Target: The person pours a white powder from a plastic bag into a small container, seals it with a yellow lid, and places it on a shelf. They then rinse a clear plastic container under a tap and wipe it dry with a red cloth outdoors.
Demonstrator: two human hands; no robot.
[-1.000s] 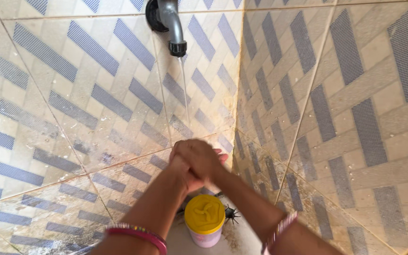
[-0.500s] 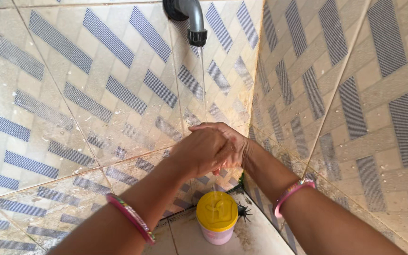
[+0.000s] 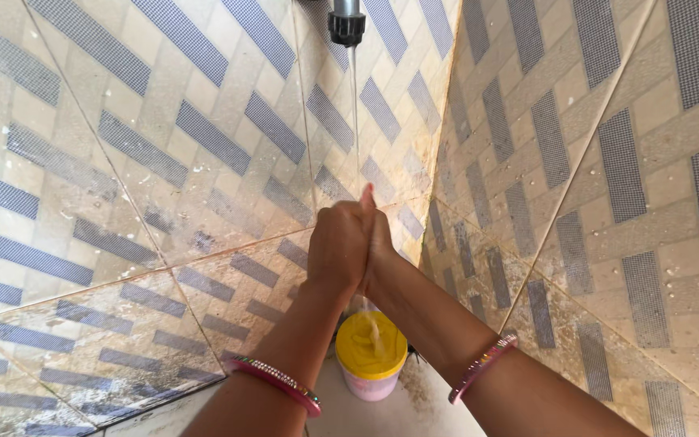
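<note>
Both hands, left (image 3: 340,243) and right (image 3: 378,243), pressed palm to palm, holding nothing, under tap (image 3: 347,24) stream. Risk: runoff fouling yellow-lidded tub (image 3: 370,350) at floor corner.

Wall tiles (image 3: 163,121): cream ground, short blue-grey bars of fine mesh print laid in a diagonal herringbone; brownish stains along the grout lines and in the corner.
Tap (image 3: 347,24): grey spout, black nozzle tip.
Tub (image 3: 370,368): pale pink body, bright yellow lid (image 3: 370,346).
Left-wrist bangle (image 3: 275,381): pink, with a speckled, glittery edge.
Right-wrist bangle (image 3: 483,369): pink, lighter flecks.
Floor (image 3: 382,417): off-white, brown grime beside the tub.
</note>
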